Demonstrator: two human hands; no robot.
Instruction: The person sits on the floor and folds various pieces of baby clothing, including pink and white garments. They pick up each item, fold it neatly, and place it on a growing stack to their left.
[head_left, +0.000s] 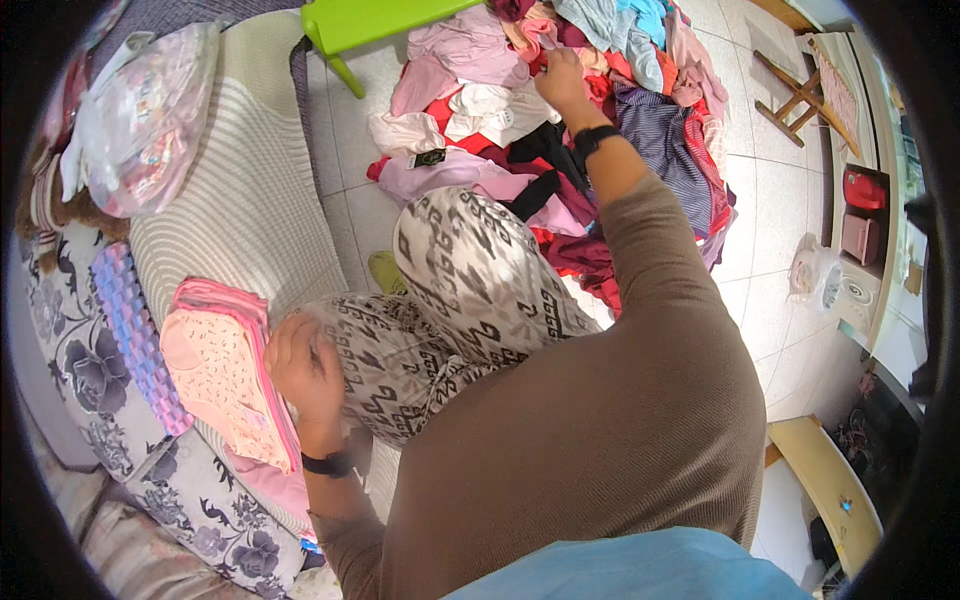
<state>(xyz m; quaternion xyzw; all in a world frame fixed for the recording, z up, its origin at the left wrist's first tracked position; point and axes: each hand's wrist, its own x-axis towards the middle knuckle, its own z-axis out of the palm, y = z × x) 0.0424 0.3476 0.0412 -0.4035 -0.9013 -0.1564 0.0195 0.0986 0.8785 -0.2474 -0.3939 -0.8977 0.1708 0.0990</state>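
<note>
My right hand (562, 77) reaches into a large heap of clothes (480, 56) on the tiled floor, its fingers touching red and orange cloth at the far side. Whether they grip any cloth cannot be made out. Nearest to that hand are a white garment (495, 112) and a pink one. A striped purple garment (652, 142) lies under my right forearm. On the sofa, my left hand (306, 367), slightly blurred, rests between my patterned trouser leg (360, 360) and a stack of folded pink clothes (221, 360). Its fingers are bent, and no item shows in it.
Left on the sofa cover (240, 150) sit a filled clear plastic bag (150, 127) and a blue-and-pink textured roll (139, 337). A green stool (382, 26) stands beyond my knees. To the right are a wooden folding stool (810, 101) and a white plastic bag (814, 274).
</note>
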